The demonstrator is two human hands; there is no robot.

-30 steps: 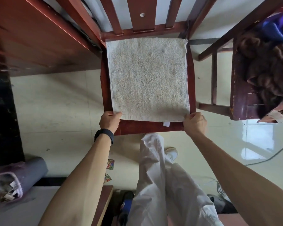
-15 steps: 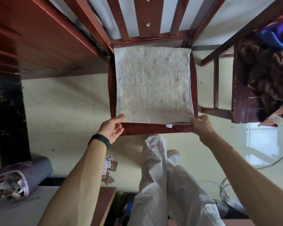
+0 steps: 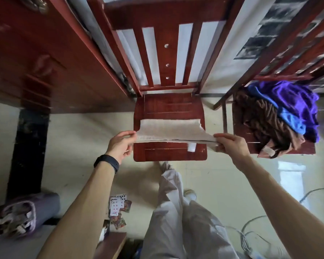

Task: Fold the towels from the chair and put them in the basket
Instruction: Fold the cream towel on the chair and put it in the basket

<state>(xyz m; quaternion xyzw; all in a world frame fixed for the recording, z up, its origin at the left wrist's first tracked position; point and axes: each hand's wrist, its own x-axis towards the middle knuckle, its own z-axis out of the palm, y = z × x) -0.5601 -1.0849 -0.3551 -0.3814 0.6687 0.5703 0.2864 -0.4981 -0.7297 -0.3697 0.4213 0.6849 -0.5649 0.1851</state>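
A cream terry-cloth towel stretches across the seat of a red-brown wooden slat-back chair. Its far edge lies on the middle of the seat, and its near edge is lifted clear of the wood, which shows both behind and in front of the cloth.

The left hand, with a black band on its wrist, pinches the towel's near left corner between thumb and fingers. The right hand has its fingers curled round the near right corner, grasping it just past the seat's right edge. Between the two hands the lifted edge is pulled fairly taut and seems to show more than one layer (the exact count is too fine to make out). A small white tag hangs below that edge, near the right hand.

Just to the right stands a second dark wooden chair with a heap of brown, blue and purple cloths on its seat.

Loose playing cards are scattered on the pale floor below the left forearm. A leg in white trousers reaches towards the chair front. At the lower left is a lilac container with crumpled scraps inside.
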